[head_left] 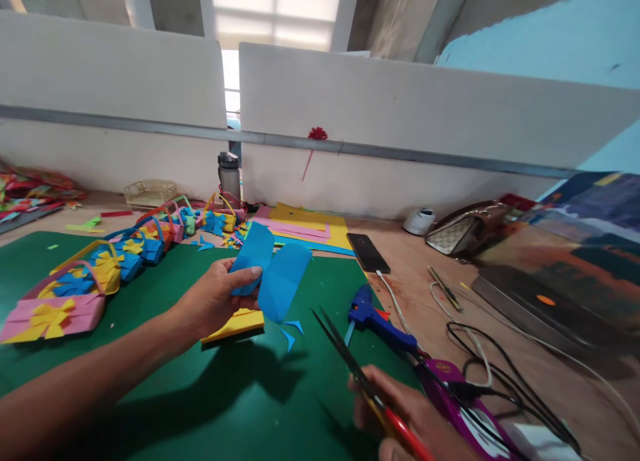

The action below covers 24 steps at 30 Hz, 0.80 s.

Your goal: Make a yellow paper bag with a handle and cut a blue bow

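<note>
1. Well left of the glue gun, my left hand has its fingers clamped on the blue paper.
2. The blue paper is raised left of the glue gun, above the green mat. It should be light, thin and easily creased; I'd pinch it flat near the lower left edge. Its two long panels spread like a V, their long axes running away from me and leaning right; whether they join, I cannot tell.
3. Nearer the glue gun, blue scraps show below the paper.
4. Just left of and below the glue gun, the scissors point up and leftward, tips slightly apart. They should feel stiff and heavier, best held by the handles.
5. Below the glue gun, my right hand has its fingers closed round those handles.
</note>
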Each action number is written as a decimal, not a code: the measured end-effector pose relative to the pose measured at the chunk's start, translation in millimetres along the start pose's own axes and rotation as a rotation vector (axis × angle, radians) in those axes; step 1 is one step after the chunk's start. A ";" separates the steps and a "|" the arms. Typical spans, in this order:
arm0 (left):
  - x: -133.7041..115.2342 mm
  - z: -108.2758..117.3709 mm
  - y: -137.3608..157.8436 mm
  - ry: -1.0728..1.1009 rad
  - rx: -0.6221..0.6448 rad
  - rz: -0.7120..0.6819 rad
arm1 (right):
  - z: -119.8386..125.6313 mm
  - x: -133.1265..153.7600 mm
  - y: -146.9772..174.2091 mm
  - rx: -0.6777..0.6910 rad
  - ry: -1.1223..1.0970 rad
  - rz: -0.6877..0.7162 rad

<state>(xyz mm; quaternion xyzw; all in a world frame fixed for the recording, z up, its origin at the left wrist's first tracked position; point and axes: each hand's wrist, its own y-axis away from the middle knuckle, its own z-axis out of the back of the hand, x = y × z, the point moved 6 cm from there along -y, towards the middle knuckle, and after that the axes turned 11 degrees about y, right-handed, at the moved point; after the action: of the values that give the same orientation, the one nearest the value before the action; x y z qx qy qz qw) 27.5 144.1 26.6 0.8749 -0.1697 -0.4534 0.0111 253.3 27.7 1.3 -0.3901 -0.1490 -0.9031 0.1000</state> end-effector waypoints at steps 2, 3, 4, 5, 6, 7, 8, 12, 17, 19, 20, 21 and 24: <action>6.1 2.3 1.7 -0.011 0.008 0.048 | 5.3 2.1 1.3 -0.029 0.013 0.028; 9.5 3.0 2.7 -0.014 0.014 0.068 | 6.3 4.7 1.0 -0.015 0.030 0.057; 12.8 3.5 3.7 -0.016 0.018 0.084 | 6.9 7.8 0.1 0.004 0.052 0.087; 16.1 3.7 4.6 -0.018 0.023 0.098 | 6.8 10.8 -1.3 0.031 0.072 0.110; 19.3 3.7 5.3 -0.020 0.029 0.112 | 6.2 13.9 -3.0 0.060 0.089 0.130; 22.5 3.5 5.9 -0.024 0.035 0.128 | 5.0 17.1 -4.8 0.092 0.100 0.148; 25.5 3.3 6.3 -0.031 0.042 0.143 | 3.8 20.4 -6.6 0.119 0.104 0.163; 33.2 3.3 6.1 -0.079 0.066 0.172 | 1.9 29.5 -12.7 0.128 0.153 0.160; 34.7 4.6 5.3 -0.120 0.075 0.175 | 0.3 32.4 -18.2 0.150 0.215 0.131; 34.6 4.6 5.3 -0.122 0.084 0.178 | 1.3 32.9 -20.4 0.148 0.229 0.126; 34.6 4.5 5.2 -0.120 0.089 0.180 | 1.7 33.2 -21.4 0.150 0.234 0.125; 34.8 4.6 5.1 -0.117 0.093 0.182 | 1.9 33.4 -22.2 0.155 0.239 0.124; 35.6 5.4 4.7 -0.126 0.093 0.188 | 1.4 33.8 -23.9 0.180 0.261 0.123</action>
<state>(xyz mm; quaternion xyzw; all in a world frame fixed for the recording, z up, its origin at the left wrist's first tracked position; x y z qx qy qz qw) 40.8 129.4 -3.9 0.8244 -0.2723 -0.4962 0.0024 224.3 48.4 22.5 -0.2674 -0.1910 -0.9213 0.2081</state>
